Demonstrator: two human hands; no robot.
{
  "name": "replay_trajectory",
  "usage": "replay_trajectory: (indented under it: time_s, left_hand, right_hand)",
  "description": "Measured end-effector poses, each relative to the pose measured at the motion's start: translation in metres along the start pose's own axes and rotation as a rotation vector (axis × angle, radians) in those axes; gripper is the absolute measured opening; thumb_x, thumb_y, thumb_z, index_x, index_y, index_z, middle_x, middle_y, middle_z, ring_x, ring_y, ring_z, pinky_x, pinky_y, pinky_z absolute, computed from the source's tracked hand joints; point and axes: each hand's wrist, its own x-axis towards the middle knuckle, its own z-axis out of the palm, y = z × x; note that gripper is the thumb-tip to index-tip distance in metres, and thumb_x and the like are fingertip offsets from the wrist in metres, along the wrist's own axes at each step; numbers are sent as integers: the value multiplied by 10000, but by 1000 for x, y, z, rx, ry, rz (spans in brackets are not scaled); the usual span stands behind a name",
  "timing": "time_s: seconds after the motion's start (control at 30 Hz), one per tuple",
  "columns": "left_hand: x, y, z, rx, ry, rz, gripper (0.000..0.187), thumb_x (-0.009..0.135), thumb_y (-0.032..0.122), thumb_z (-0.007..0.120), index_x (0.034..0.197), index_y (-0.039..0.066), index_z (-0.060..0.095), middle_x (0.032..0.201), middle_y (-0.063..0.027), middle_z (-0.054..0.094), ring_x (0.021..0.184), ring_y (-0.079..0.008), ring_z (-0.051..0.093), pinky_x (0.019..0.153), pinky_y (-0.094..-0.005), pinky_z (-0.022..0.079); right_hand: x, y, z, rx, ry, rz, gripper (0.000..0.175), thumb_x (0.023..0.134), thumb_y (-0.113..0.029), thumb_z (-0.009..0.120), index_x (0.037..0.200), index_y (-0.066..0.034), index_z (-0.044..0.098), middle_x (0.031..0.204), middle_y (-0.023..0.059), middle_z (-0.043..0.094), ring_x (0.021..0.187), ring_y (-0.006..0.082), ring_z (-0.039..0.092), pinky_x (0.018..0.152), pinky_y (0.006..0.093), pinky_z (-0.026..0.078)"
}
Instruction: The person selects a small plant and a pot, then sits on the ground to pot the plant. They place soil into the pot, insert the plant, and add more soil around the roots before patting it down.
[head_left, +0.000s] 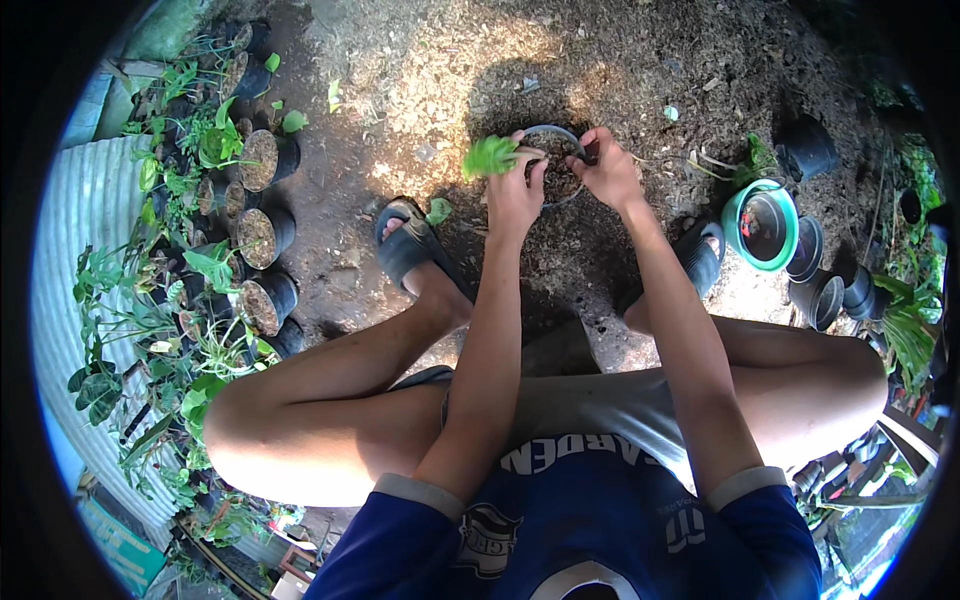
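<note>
Between my feet stands a round plant pot (553, 196) with a pale rim and dark, loose material inside. My left hand (517, 184) is at its left side, with the pale stem of a leafy green cutting (491, 157) between its fingers; the blurred leaves point left, outside the pot. My right hand (609, 171) grips the pot's right rim, its thumb and fingers on either side of the edge. The stem's lower end is hard to make out near the pot's opening.
A green-rimmed basin (731, 232) holds something dark with small red bits. Black pots (816, 296) and an uprooted-looking plant (754, 161) lie at the right. Several filled pots (259, 238) and leafy plants line a corrugated sheet (67, 217) at the left. Wood shavings cover the ground.
</note>
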Motion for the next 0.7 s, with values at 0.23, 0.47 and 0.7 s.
replay_trajectory:
  time_s: [0.23,0.47,0.7]
  left_hand:
    - [-7,-6,11,-147,13,-61,87,903,54,722,979,22,695,1113,-135,728,1298,-370,595,1044,-499,473]
    - [27,-4,10,-285,37,-24,157,861,-1,739,998,-15,665,1145,-223,709,1101,-396,698,927,-457,557]
    - [58,-10,31,-255,-9,4,166,868,50,758,999,-6,673,1178,-197,716,966,-304,753,859,-387,596]
  right_hand:
    - [-4,0,3,348,-282,389,374,1013,-218,658,1268,47,590,794,122,651,666,203,708,565,347,641]
    - [-2,-7,9,568,-190,407,319,1062,-177,559,1216,97,611,830,122,632,684,226,721,604,349,664]
    - [15,-11,-5,645,-119,523,374,1068,-179,529,1224,159,566,999,202,657,782,259,748,644,348,669]
